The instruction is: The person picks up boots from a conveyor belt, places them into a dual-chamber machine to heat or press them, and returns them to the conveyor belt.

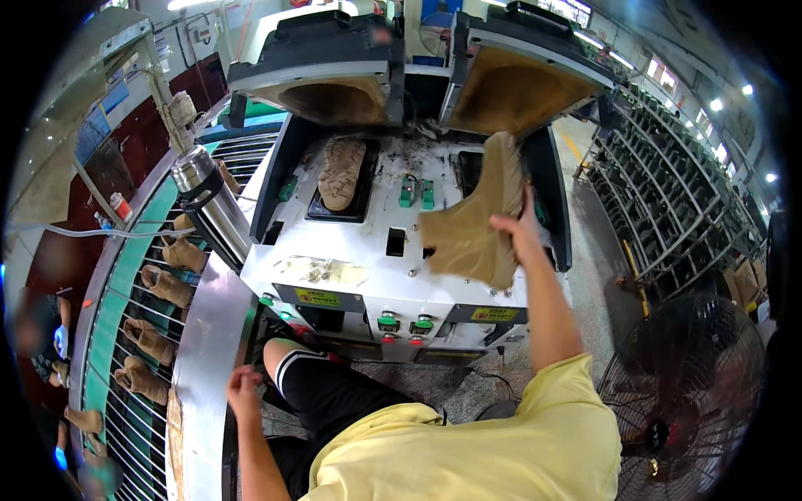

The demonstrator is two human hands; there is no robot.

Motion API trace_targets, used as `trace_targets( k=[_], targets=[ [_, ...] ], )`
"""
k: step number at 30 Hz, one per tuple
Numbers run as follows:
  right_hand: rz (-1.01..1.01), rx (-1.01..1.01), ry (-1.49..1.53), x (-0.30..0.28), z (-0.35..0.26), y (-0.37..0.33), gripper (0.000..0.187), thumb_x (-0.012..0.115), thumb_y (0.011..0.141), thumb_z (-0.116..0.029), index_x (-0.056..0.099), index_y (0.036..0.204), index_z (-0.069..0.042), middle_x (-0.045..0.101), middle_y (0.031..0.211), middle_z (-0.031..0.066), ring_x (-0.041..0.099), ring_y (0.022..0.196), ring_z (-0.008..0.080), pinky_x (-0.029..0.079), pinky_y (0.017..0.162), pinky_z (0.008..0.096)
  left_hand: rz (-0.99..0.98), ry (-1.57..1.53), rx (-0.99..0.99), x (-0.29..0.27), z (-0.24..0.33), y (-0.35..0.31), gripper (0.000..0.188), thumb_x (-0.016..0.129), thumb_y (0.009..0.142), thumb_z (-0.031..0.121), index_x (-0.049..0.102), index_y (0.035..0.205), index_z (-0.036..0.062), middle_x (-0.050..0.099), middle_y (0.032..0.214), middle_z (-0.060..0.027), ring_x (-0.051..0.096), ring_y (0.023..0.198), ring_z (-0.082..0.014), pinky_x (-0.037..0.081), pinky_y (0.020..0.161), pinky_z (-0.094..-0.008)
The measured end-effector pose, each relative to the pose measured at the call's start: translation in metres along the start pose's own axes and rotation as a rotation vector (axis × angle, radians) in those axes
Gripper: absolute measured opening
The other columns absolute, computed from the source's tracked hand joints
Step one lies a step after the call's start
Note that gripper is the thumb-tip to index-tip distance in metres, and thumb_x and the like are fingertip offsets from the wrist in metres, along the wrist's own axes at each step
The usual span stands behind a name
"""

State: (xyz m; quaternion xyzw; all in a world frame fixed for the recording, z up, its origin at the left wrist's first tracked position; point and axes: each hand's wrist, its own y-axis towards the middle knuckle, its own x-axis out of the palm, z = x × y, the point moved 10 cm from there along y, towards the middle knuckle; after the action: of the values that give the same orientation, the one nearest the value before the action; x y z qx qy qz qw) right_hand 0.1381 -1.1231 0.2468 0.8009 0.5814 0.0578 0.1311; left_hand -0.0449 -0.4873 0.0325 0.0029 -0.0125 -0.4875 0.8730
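Note:
My right hand grips a tan boot by its sole side, with the thumb on the upper. The boot is tilted toe up above the right side of a white two-station press, its shaft opening facing left. Behind it, the right black pad is partly hidden. On the left black pad lies a tan, lumpy-patterned sole-shaped piece. Low at the left, my left hand hangs beside the metal table edge, its fingers loosely curled around nothing visible.
Two raised press lids with hollow tan undersides stand over the pads. To the left, a roller conveyor carries several tan boots, beside a steel flask. A floor fan and shoe racks are at right. People stand far left.

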Motion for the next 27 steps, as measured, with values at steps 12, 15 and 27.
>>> trace_targets(
  k=[12, 15, 27],
  targets=[
    [0.118, 0.304, -0.770, -0.073, 0.071, 0.216, 0.117, 0.081, 0.053, -0.028, 0.013, 0.145, -0.003, 0.046, 0.132, 0.0238, 0.052, 0.115, 0.0323, 0.046, 0.091, 0.0400, 0.666, 0.563, 0.010, -0.226, -0.103, -0.007, 0.020, 0.059, 0.086, 0.018, 0.063, 0.082, -0.0014, 0.061, 0.072, -0.0050, 0.052, 0.064, -0.0119, 0.042, 0.060, -0.0274],
    [0.047, 0.453, -0.796, -0.049, 0.094, 0.221, 0.110, 0.080, 0.054, -0.029, 0.019, 0.142, -0.004, 0.048, 0.128, 0.0239, 0.056, 0.108, 0.0324, 0.048, 0.087, 0.0417, 0.622, 0.576, 0.008, -0.227, -0.105, -0.006, 0.020, 0.058, 0.086, 0.017, 0.063, 0.082, -0.0016, 0.061, 0.073, -0.0047, 0.052, 0.062, -0.0116, 0.043, 0.057, -0.0278],
    [0.071, 0.452, -1.090, -0.042, 0.110, 0.170, 0.095, 0.067, 0.071, -0.053, 0.024, 0.146, -0.013, 0.038, 0.141, 0.0212, 0.042, 0.127, 0.0362, 0.037, 0.102, 0.0437, 0.502, 0.828, -0.084, -0.199, -0.101, 0.003, 0.018, 0.059, 0.081, 0.017, 0.065, 0.083, 0.0004, 0.066, 0.072, -0.0099, 0.060, 0.064, -0.0196, 0.048, 0.060, -0.0321]
  ],
)
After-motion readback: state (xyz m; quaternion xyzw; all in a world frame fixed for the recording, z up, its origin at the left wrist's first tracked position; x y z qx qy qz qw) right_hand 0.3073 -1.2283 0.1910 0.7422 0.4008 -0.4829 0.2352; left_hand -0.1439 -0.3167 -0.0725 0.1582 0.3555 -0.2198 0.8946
